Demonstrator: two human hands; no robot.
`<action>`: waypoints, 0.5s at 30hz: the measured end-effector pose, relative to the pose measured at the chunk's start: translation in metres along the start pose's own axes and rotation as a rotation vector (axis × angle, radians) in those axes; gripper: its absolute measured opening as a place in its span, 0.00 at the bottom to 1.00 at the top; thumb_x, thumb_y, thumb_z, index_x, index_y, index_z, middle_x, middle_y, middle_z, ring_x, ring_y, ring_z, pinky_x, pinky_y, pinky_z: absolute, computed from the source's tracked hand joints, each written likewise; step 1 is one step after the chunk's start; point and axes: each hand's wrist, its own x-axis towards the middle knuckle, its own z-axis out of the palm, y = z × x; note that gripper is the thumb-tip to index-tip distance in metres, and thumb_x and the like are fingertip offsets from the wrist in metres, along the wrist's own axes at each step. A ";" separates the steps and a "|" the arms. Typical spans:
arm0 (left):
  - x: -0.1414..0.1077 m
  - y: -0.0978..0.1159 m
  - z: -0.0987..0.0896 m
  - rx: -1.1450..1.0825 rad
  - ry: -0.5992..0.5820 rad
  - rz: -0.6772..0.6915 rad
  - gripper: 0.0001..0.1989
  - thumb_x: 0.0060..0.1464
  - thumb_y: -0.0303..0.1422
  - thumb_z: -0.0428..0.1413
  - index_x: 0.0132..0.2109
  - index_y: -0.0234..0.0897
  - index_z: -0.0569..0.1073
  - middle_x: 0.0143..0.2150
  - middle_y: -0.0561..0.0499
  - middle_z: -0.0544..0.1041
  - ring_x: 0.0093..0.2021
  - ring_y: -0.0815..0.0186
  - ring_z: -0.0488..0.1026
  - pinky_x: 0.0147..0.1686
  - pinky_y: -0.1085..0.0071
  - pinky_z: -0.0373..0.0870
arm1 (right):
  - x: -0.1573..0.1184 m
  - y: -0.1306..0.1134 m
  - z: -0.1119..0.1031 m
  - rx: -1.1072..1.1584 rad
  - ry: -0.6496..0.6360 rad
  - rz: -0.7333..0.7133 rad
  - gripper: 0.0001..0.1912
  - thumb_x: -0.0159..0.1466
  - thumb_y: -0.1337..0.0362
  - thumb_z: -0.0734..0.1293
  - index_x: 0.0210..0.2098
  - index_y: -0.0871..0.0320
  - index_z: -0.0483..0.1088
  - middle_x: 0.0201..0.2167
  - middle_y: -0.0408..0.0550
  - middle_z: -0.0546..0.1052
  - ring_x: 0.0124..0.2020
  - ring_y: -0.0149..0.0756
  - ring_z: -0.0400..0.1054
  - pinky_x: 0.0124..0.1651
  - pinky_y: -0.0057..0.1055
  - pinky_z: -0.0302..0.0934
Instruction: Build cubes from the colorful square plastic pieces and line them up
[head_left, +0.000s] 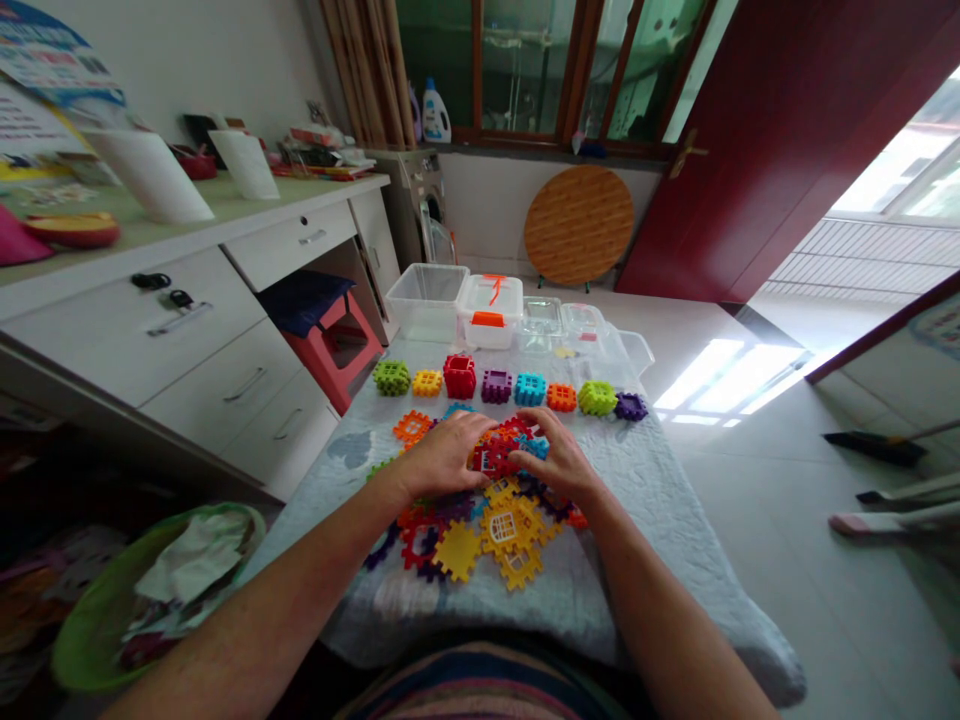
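Over a pile of toothed plastic building pieces, my left hand [446, 455] reaches in from the left, fingers stretched and thumb apart. My right hand [559, 455] comes from the other side, its thumb and fingers spread. Red interlocking pieces [495, 455] lie between the two hands, touched at their edges, and a blue piece [534, 448] is beside my right fingers. Whether any piece is gripped is partly hidden. Nearer me are yellow window pieces [504, 527] and a solid yellow piece [458, 550]. An orange piece [412, 428] lies beyond my left hand.
Assembled cubes stand in a row behind the pile, including a red cube [459, 378] and a purple cube [496, 386]. Clear plastic boxes [427, 300] line the far end of the cloth-covered table [675, 600]. A pink stool [341, 345] and green basin [97, 625] stand left.
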 end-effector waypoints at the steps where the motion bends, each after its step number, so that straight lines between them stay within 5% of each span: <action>1: 0.002 0.000 0.002 0.007 0.006 0.015 0.35 0.45 0.37 0.64 0.60 0.36 0.65 0.59 0.42 0.70 0.60 0.53 0.65 0.60 0.59 0.61 | 0.000 0.004 -0.001 0.001 0.055 0.022 0.22 0.60 0.57 0.69 0.52 0.55 0.66 0.47 0.50 0.72 0.47 0.40 0.67 0.51 0.40 0.63; 6: 0.021 0.010 0.007 0.075 -0.049 0.063 0.30 0.47 0.37 0.63 0.57 0.34 0.68 0.58 0.40 0.72 0.59 0.52 0.67 0.59 0.59 0.62 | 0.002 0.027 -0.006 0.000 0.227 0.128 0.15 0.63 0.57 0.65 0.47 0.57 0.69 0.41 0.50 0.75 0.40 0.38 0.68 0.45 0.37 0.64; 15: 0.027 0.017 0.007 0.124 -0.036 0.031 0.28 0.48 0.38 0.61 0.56 0.34 0.70 0.53 0.40 0.75 0.53 0.52 0.71 0.54 0.59 0.66 | 0.001 0.034 -0.002 -0.029 0.216 0.171 0.14 0.60 0.58 0.66 0.43 0.57 0.72 0.37 0.49 0.77 0.35 0.36 0.68 0.39 0.33 0.64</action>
